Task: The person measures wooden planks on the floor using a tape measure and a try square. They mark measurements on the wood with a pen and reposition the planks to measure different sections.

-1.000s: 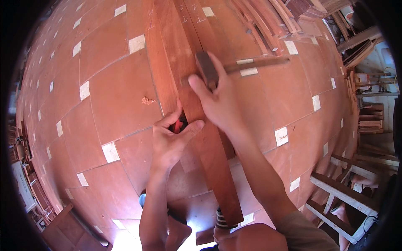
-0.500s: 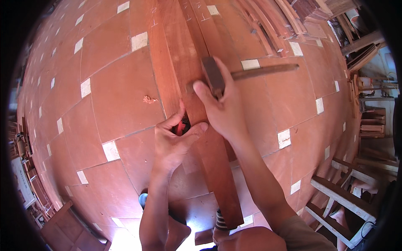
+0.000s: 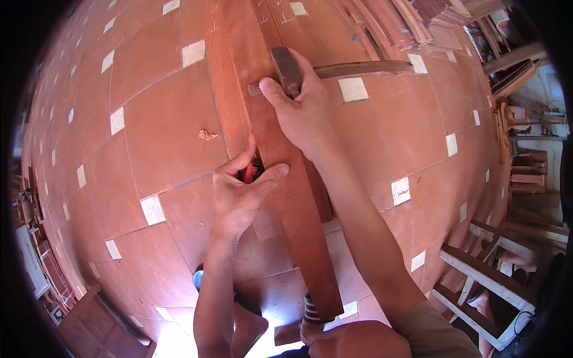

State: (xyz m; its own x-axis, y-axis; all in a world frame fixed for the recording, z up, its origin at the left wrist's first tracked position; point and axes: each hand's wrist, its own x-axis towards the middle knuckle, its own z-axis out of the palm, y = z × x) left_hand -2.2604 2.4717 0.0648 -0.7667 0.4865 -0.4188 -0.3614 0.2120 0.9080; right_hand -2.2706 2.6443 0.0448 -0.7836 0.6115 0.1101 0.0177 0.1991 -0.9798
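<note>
A long reddish-brown wooden board (image 3: 292, 203) runs away from my lap, other boards lying beside its far part. My right hand (image 3: 301, 116) is closed around a wooden marking gauge (image 3: 286, 71), whose block sits over the board. The gauge's long stem points right, while its short end pokes out past my thumb. Closer to me, my left hand (image 3: 239, 191) grips the board's left side, thumb on the top face and index finger along the edge. Within its curled fingers is a small red-and-black object (image 3: 251, 171), mostly hidden.
White pencil-like marks show on the far boards (image 3: 276, 18). Wood shavings (image 3: 207, 135) lie on the tiled floor to the left. Stacked timber (image 3: 388, 30) is at the far right, a wooden frame-like stand (image 3: 477, 268) at the near right, and a brown panel (image 3: 98, 325) at the near left.
My right hand has moved away from me along the board with the marking gauge. My left hand keeps its grip in nearly the same place; the whole view has shifted slightly.
</note>
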